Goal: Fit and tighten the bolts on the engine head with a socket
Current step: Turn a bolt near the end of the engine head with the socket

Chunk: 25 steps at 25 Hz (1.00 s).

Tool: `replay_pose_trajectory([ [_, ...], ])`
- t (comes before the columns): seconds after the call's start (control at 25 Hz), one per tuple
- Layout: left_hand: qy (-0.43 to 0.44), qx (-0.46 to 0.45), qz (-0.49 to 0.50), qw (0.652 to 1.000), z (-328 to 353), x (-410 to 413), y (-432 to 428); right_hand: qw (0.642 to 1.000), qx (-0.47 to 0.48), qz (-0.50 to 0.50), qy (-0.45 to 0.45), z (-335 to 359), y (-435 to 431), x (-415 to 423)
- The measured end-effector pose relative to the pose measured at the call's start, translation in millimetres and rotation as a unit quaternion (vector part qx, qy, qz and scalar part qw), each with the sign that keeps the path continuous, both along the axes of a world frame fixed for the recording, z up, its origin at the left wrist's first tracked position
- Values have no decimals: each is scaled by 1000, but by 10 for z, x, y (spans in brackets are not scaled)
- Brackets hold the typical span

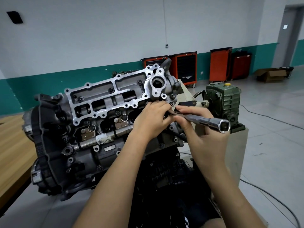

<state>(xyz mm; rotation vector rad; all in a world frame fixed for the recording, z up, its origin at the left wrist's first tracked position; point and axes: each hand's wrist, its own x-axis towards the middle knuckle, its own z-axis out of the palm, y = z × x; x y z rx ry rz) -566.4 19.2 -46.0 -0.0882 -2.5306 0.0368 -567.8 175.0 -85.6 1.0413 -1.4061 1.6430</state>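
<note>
Both left hand [151, 120] and right hand [198, 130] hide part of the socket tool [212, 123].

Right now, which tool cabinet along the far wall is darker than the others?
The rightmost cabinet: it is deep red, while the rest are bright orange.

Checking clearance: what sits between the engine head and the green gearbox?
Head view: the left hand and right hand, both gripping the long socket tool, with a pale shaft behind.
</note>
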Motion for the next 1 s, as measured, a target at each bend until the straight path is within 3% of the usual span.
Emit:
replay_pose_trajectory([
  [0.16, 0, 8, 1, 1000, 5, 2, -1, 998, 29, -21, 48, -12, -11, -34],
  [0.32, -5, 2, -3, 1000, 14, 12, -1, 1000, -24, -9, -2, 26, -16, -36],
  [0.52, -12, -3, 3, 1000, 22, 16, 2, 997, 29, -42, 66, -21, -35, -28],
  [0.72, -9, -4, 9, 1000, 19, 19, 10, 999, -35, -26, 16, 17, -2, -65],
  [0.88, -13, -4, 8, 1000, 13, 12, -1, 999, 29, 11, 18, -42, -28, -49],
  [1.0, -11, -3, 5, 1000, 12, 14, 6, 999, 19, -12, 36, -7, -16, -76],
])
